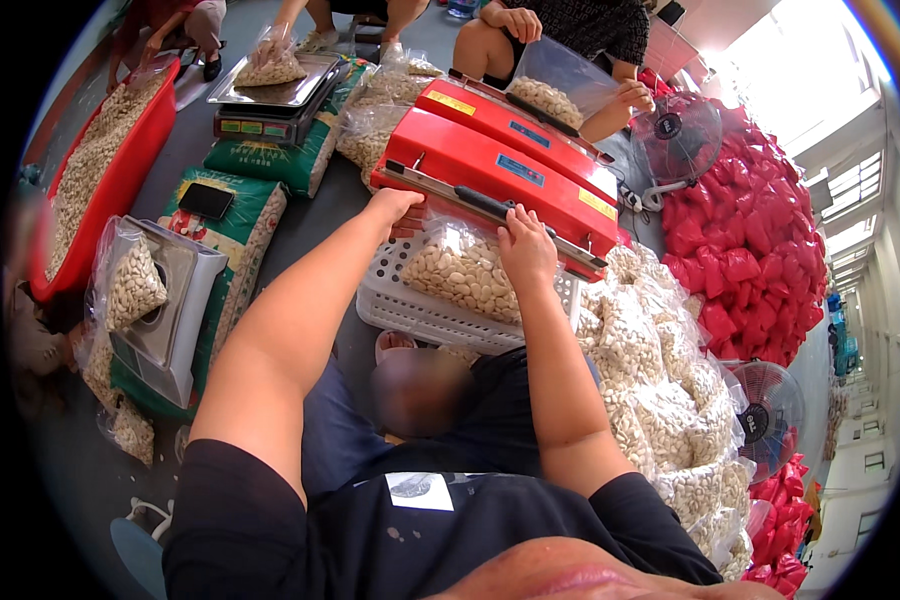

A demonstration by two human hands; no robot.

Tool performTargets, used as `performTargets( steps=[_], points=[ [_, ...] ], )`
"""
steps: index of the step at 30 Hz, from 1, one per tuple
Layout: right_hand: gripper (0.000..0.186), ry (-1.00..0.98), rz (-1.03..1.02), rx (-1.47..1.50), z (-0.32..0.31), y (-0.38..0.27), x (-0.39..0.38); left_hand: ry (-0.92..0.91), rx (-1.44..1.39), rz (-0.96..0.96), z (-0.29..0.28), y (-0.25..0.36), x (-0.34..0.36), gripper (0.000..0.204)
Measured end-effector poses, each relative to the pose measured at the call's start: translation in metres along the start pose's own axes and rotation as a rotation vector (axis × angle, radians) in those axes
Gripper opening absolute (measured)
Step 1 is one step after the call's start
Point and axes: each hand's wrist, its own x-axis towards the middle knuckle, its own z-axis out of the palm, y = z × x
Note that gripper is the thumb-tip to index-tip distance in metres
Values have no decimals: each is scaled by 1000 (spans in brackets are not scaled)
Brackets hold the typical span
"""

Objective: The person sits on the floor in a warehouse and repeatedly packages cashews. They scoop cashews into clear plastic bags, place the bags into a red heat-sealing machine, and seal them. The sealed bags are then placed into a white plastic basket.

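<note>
A red heat sealer (500, 150) has a long metal bar with a black handle (478, 200) along its near side. My left hand (398, 210) is closed at the bar's left part, by the top of a clear bag; what its fingers hold is unclear. My right hand (528, 245) rests on the bar beside the handle's right end, fingers apart and slightly bent. The bag of pale flat beans or seeds (455, 275) lies below the bar on a white perforated basket (375, 310).
Co-workers' hands (520, 22) handle bags beyond the sealer. A red tub (60, 190), scales (175, 340) and green sacks (230, 160) are leftward. Filled clear bags (660, 420), red packets (745, 230) and two fans (765, 420) crowd the right. A phone (206, 200) lies on a sack.
</note>
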Motion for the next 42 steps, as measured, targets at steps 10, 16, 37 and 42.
performTargets(
  steps=[10,16,37,42],
  points=[
    [42,55,-42,79,4,8,-3,-37,-127,-19,5,2,13,21],
    [26,-53,263,1104,-47,50,-19,-37,-75,-58,9,8,-4,21],
    [11,-366,463,1268,-53,98,-72,-213,75,17,0,20,-44,19],
    [11,-418,413,1338,-54,101,-72,-239,148,55,-5,21,-72,26]
  ],
)
